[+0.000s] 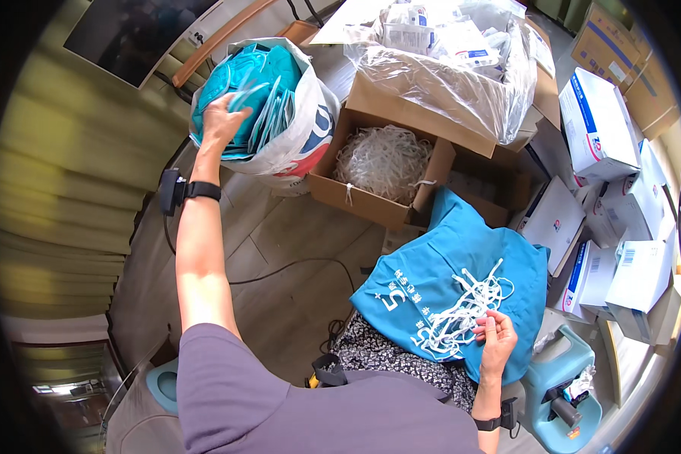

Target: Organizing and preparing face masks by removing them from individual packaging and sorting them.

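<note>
My left hand (223, 121) reaches to the teal folded pieces (261, 72), which look like flat face masks, inside a white sack (303, 136). Motion smears its fingers, and a pale streak shows beside them. Across my lap lies a teal cloth (401, 265) with white print. A loose tangle of white cords (461, 314), like ear loops, rests on it. At the right edge of the tangle, my right hand (495, 340) has its fingers curled and pinched together on the cords. Black straps sit on both wrists.
Past my lap stands an open cardboard box (371, 204) of pale cords. Behind it, a larger box (431, 113) lined with clear plastic holds white packets. White cartons (598, 129) pile up at the right. A blue stool (552, 378) stands beside my right arm; a cable (295, 263) crosses the floor.
</note>
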{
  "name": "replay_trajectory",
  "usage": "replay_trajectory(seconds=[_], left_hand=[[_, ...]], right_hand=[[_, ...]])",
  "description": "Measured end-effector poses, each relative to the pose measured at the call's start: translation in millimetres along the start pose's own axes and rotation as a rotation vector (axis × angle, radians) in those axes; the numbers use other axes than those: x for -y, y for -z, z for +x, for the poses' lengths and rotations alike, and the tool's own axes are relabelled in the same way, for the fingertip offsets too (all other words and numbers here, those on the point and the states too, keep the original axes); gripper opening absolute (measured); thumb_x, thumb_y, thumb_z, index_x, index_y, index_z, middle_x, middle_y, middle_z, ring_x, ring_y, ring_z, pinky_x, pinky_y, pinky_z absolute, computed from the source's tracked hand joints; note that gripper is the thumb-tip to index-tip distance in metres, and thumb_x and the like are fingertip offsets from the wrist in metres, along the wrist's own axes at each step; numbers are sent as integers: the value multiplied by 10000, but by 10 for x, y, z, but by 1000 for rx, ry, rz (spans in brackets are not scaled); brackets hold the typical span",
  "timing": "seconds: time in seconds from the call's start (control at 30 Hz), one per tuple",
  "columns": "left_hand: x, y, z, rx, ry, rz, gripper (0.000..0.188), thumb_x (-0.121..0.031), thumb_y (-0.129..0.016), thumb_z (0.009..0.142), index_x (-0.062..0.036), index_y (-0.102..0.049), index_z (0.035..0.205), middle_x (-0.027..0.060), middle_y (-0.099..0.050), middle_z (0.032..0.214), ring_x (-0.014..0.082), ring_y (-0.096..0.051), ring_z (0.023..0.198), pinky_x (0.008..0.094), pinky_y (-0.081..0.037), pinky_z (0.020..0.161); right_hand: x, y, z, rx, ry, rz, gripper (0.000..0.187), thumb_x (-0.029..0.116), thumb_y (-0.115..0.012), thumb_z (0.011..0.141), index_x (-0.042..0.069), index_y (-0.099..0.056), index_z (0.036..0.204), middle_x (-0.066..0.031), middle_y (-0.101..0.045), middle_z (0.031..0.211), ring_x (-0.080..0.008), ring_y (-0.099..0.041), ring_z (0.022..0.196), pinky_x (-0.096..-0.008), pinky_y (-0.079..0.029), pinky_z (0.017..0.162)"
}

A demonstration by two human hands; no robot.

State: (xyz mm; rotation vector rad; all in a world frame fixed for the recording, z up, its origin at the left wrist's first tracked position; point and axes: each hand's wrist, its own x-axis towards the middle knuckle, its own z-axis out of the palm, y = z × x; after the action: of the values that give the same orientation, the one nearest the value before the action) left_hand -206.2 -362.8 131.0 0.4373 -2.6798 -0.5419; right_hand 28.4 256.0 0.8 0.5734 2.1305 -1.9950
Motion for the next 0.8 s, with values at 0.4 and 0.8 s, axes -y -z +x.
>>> replay_trajectory(seconds=[0.4, 0.8], left_hand=[[853, -1204, 986, 419, 239, -289, 556, -424, -441, 958, 4, -604, 1274, 194, -654, 1217, 300, -625, 1077, 372, -457, 978], [357, -533, 721, 485, 425, -451, 561, -407, -642, 914, -10, -607, 1309, 100, -651, 1245, 229, -600, 1077, 324, -426, 970]], right_hand=[[143, -42, 176, -101, 215, -261, 164, 68, -581, 979, -21, -605, 1114, -88, -687, 876, -133, -644, 719, -247, -498, 623], [131, -241, 400, 222, 266, -823, 984, 616, -743, 746, 94, -370, 1492, -226, -436, 1446, -384, -444, 1327, -479, -360, 1105]])
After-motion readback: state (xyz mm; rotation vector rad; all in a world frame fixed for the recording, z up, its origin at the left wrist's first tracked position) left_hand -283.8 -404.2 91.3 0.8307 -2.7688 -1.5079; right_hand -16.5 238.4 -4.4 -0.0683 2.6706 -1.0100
